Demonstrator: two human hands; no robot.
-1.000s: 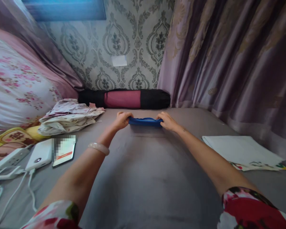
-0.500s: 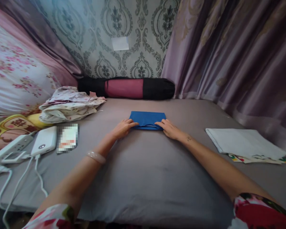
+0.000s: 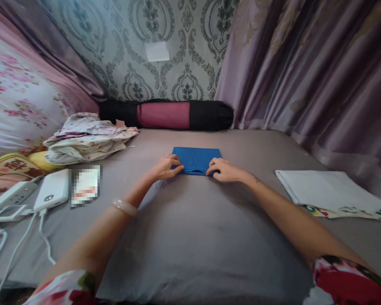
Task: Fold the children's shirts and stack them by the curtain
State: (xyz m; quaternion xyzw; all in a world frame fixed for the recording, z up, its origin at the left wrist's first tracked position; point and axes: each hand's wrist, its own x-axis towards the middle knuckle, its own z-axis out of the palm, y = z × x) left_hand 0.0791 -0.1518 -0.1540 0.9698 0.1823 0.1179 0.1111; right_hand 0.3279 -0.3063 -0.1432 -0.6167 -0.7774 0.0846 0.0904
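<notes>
A folded blue cloth (image 3: pixel 196 158) lies flat as a small rectangle on the bed sheet. Its near edge shows several layers with a slight gap between them. My left hand (image 3: pixel 167 167) is closed at the near left corner, thumb and fingers pinching the edge. At the near right corner my right hand (image 3: pixel 224 170) is curled, with its fingertips gripping the layers there. The parts of the cloth under my fingertips are hidden.
A folded white cloth (image 3: pixel 328 189) lies to the right on a patterned piece. To the left are a power bank (image 3: pixel 52 189), a power strip (image 3: pixel 15 197), cables and a blurred-out packet (image 3: pixel 86 185). Crumpled fabric (image 3: pixel 89 142) and a long bolster bag (image 3: pixel 163 115) lie farther back.
Both hands stay at the cloth's near corners, but their fingers are now more curled. The right wrist has risen slightly. The near edge lies flatter, and the view has shifted a little.
</notes>
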